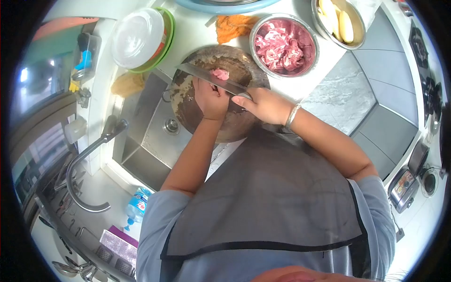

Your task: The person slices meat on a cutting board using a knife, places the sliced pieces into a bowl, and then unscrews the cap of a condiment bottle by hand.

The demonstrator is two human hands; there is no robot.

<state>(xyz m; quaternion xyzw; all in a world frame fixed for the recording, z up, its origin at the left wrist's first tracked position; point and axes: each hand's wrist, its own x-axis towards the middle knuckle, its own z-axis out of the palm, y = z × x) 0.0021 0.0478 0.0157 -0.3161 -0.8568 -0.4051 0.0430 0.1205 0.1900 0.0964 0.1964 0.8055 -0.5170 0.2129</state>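
Observation:
My right hand [270, 107] is wrapped around the handle of a kitchen knife [199, 74]. Its wide blade slants across a round, worn chopping board [188, 124]. A small piece of pink raw meat [220, 74] lies on the board just past the blade. On the near side of the blade, my left hand [210, 99] is closed, its fingers curled against the meat; the blade partly hides the fingertips. Beyond the board to the right stands a metal bowl [316, 51] of sliced raw meat [282, 47].
Under the board's left side is a sink [152, 136] with a curved faucet [75, 164]. An orange cloth [230, 29] lies behind the board. A bowl [359, 40] of peeled pale vegetables [346, 27] stands back right, a lidded green container [171, 35] back left. A soap bottle [137, 205] stands left.

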